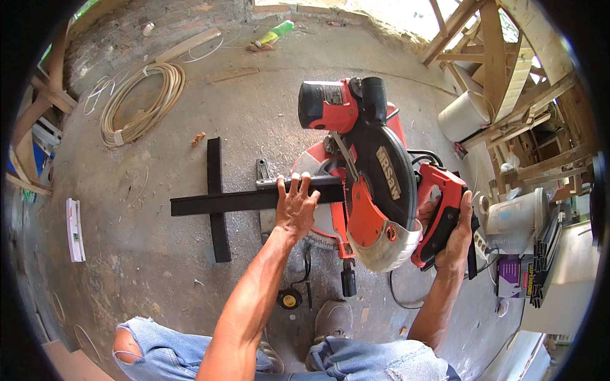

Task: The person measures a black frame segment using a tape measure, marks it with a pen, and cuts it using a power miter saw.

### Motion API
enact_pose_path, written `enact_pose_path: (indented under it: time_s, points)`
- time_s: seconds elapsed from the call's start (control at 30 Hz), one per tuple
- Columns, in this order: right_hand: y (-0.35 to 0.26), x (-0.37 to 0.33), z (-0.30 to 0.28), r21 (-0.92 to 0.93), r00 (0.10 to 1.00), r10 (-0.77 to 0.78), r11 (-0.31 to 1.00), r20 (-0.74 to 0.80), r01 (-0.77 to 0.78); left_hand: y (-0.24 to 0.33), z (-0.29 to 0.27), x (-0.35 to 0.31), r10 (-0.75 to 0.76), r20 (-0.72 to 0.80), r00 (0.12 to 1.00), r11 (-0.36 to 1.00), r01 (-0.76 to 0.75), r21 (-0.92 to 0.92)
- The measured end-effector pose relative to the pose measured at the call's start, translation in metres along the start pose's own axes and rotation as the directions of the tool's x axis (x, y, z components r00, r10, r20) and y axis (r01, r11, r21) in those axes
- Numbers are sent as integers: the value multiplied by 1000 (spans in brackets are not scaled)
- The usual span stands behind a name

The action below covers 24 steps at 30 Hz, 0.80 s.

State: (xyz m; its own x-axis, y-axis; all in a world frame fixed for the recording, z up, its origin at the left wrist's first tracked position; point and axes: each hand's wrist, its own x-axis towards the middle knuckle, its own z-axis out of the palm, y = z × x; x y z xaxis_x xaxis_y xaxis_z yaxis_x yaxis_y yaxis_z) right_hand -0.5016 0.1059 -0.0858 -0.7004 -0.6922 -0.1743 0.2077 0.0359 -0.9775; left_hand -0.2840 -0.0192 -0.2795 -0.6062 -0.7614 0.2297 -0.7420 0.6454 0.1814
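Observation:
A red and black miter saw (382,162) stands on the floor in front of me, its blade guard and clear lower cover facing my way. My right hand (459,235) is wrapped round the saw's red and black handle (438,213). My left hand (297,204) clamps a long black bar (244,201) against the grey fence (267,184), fingers curled over both. The bar's right end reaches the blade area; the exact contact is hidden by the guard. Its left part crosses over a second black bar (219,238) lying on the floor.
A yellow and black tape measure (290,298) lies near my shoes. Farther left are a coiled hose (114,127) and a white strip (75,230). Buckets (516,213), boxes and timber line the right side. A green bottle (277,32) lies at the back. Cables run beside the saw.

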Motion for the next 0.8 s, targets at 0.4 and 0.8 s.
enact_pose_path:
  time_s: [0.4, 0.8]
  points:
    - [-32, 18, 8, -51, 998, 8, 999, 57, -5, 0, -1, -1, 6, -10, 1000, 1000, -6, -11]
    - [-25, 26, 1, -77, 995, -4, 997, 104, 12, 0, 2, 0, 15, 15, 1000, 1000, -15, 1]
